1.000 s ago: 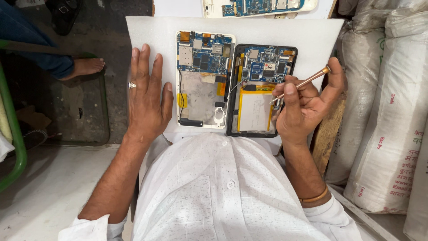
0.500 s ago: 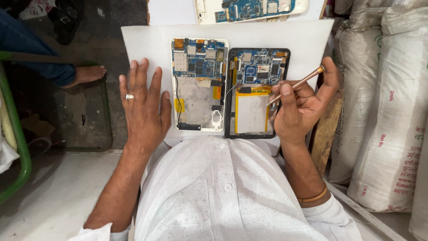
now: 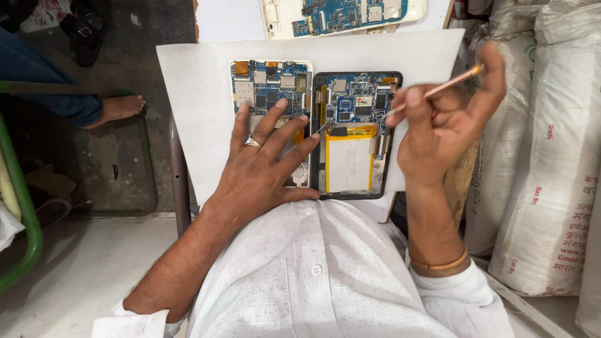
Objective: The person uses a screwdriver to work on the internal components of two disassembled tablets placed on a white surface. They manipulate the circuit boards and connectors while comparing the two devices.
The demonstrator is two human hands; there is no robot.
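Left hand lies flat, fingers spread, on an opened tablet; right hand pinches a thin tool beside it. The bare boards look fragile, best held by the edges.

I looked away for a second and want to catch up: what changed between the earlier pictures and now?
The left hand slid rightward off the white board and now lies flat on the white-framed opened tablet, fingers spread. The right hand keeps holding the thin copper-coloured tool over the black-framed opened tablet. Both tablets lie side by side as before.
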